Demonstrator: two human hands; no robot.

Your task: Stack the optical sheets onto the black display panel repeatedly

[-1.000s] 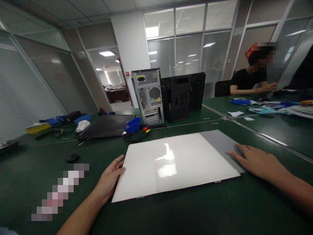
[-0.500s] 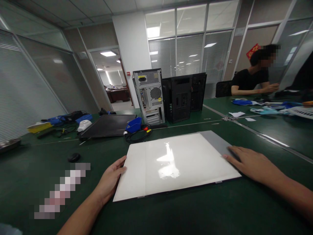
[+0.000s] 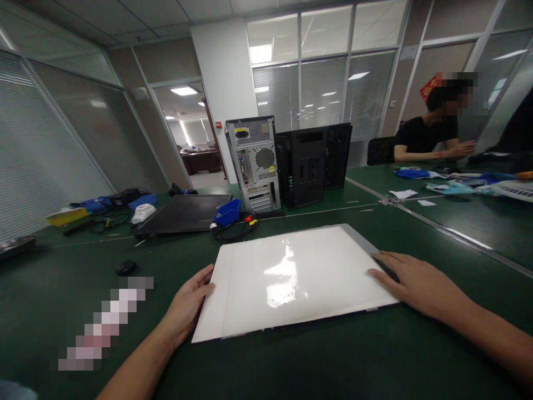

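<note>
- Head view: glossy white panel (image 3: 325, 283) lying flat at 6 o'clock on the green table (image 3: 316, 369), grey sheet (image 3: 360, 239) showing along its 2 o'clock edge
- Left hand (image 3: 187, 303) pinches the panel's 9 o'clock edge, thumb on top
- Right hand (image 3: 420, 283) rests at the 3 o'clock edge, thumb and fingers spread wide
- Silver-backed tower (image 3: 254, 166) and black tower (image 3: 303, 172) stand upright towards 12, glass partition (image 3: 320, 89) behind; a person (image 3: 428, 136) sits at 2
</note>
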